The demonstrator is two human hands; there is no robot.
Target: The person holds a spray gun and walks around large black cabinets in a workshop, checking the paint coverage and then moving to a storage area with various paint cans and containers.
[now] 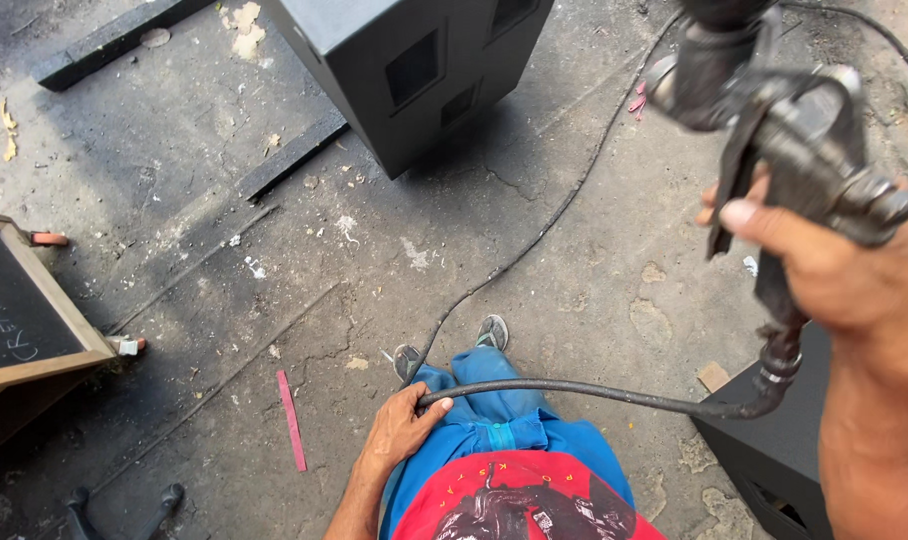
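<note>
Both busy: right hand wrapped tight round black spray gun, raised high at upper right. Left hand pinching black hose low by blue trousers. Black cabinet standing ahead on concrete.

The right hand is raised high with the forearm running up from the lower right; its fingers are wrapped tight, the thumb stretched forward; the left hand hangs low beside the thigh, fingers curled closed, forearm angled downward.
</note>
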